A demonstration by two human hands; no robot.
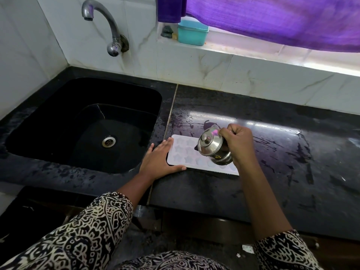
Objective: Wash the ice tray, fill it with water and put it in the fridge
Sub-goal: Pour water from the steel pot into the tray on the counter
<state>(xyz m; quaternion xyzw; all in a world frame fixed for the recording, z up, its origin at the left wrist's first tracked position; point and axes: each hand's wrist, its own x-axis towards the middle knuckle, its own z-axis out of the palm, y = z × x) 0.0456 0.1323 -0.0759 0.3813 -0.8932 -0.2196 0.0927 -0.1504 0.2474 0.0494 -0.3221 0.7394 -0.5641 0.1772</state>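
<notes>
A white ice tray (185,152) with star-shaped cells lies flat on the black countertop (272,172), just right of the sink. My left hand (161,160) grips the tray's left end, thumb along its near edge and fingers spread over the far corner. My right hand (238,145) holds a small lidded steel jug (211,148), tilted to the left with its spout low over the tray's middle. The jug and my right hand hide the tray's right part.
A black sink (39,145) with a steel drain (109,141) sits to the left, under a wall tap (101,22). A teal box (192,33) stands on the window ledge below a purple curtain (272,22). The countertop is wet around the tray.
</notes>
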